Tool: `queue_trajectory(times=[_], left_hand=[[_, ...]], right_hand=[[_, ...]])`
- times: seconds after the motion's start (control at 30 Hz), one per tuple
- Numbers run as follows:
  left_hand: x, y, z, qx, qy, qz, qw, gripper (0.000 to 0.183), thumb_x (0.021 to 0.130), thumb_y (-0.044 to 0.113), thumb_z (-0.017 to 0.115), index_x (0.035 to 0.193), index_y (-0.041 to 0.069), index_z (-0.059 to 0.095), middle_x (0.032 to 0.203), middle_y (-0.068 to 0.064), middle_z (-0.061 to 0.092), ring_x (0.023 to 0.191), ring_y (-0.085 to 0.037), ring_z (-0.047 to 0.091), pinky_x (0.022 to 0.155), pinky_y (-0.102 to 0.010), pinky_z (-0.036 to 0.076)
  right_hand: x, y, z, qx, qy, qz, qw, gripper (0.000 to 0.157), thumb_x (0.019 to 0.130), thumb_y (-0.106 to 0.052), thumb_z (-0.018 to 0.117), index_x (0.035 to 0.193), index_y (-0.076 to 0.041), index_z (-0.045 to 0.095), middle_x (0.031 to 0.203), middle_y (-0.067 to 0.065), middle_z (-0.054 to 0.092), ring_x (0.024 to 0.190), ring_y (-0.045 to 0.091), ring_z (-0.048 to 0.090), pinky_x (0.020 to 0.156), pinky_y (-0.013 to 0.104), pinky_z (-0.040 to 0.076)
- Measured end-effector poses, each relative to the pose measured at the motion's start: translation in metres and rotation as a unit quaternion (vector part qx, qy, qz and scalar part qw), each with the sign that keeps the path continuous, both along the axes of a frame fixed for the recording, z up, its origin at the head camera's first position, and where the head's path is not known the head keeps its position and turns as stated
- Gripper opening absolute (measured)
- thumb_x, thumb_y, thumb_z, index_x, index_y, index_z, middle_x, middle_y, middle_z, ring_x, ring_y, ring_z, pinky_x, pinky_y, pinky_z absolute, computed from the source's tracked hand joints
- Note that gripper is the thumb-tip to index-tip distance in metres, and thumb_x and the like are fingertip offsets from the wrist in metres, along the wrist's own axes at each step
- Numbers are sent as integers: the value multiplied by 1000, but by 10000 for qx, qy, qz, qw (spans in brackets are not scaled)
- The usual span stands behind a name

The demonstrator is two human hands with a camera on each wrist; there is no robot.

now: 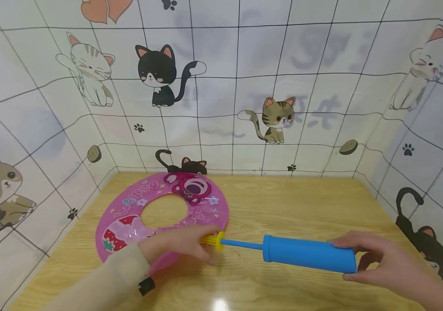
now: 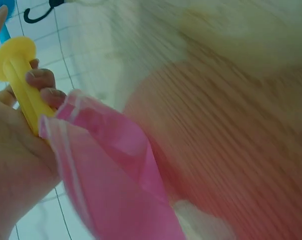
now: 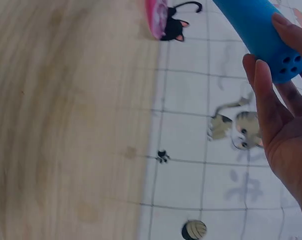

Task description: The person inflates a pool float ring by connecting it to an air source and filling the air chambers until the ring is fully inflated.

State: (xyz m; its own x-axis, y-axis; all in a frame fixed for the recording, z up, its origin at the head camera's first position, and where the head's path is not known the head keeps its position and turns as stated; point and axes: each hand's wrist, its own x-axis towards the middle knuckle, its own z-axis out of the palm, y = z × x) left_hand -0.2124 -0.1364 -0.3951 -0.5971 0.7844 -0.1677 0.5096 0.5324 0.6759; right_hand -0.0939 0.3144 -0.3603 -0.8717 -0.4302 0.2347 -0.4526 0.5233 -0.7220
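A hand air pump with a blue barrel (image 1: 307, 254) is held lengthwise over the table, its thin blue rod (image 1: 241, 244) drawn out. My right hand (image 1: 384, 261) grips the barrel's end, which has several small holes in the right wrist view. At the other end, my left hand (image 1: 180, 244) holds the yellow ribbed nozzle (image 2: 28, 92), fingers curled round it below its round flange. The nozzle's tip meets the edge of a pink swim ring (image 2: 111, 185). Printed with a bear and strawberries, the ring (image 1: 108, 211) looks slack and creased; my left hand and sleeve cover part of it.
A light wood table (image 1: 291, 203) lies under everything. White gridded sheeting (image 1: 221, 90) with cartoon cats closes it in at the back and both sides. A small black object (image 1: 146, 286) sits by my left sleeve.
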Motion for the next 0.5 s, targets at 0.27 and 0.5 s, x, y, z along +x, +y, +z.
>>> queue_trajectory(times=[0.27, 0.5], left_hand=[[5, 19, 3, -33, 205, -34, 9998, 79, 78, 44, 80, 141, 13, 45, 133, 4, 54, 123, -17, 50, 104, -36, 40], [13, 31, 6, 0, 515, -134, 9986, 74, 77, 43, 80, 136, 13, 48, 127, 4, 57, 114, -11, 53, 98, -31, 44]], right_hand=[[-13, -34, -8, -413, -313, 30, 9987, 54, 74, -8, 84, 125, -12, 64, 118, -18, 59, 85, 12, 61, 59, 32, 56], [-18, -57, -12, -473, -550, -32, 9974, 52, 76, -12, 84, 125, -10, 64, 117, -10, 60, 86, 13, 60, 61, 32, 55]])
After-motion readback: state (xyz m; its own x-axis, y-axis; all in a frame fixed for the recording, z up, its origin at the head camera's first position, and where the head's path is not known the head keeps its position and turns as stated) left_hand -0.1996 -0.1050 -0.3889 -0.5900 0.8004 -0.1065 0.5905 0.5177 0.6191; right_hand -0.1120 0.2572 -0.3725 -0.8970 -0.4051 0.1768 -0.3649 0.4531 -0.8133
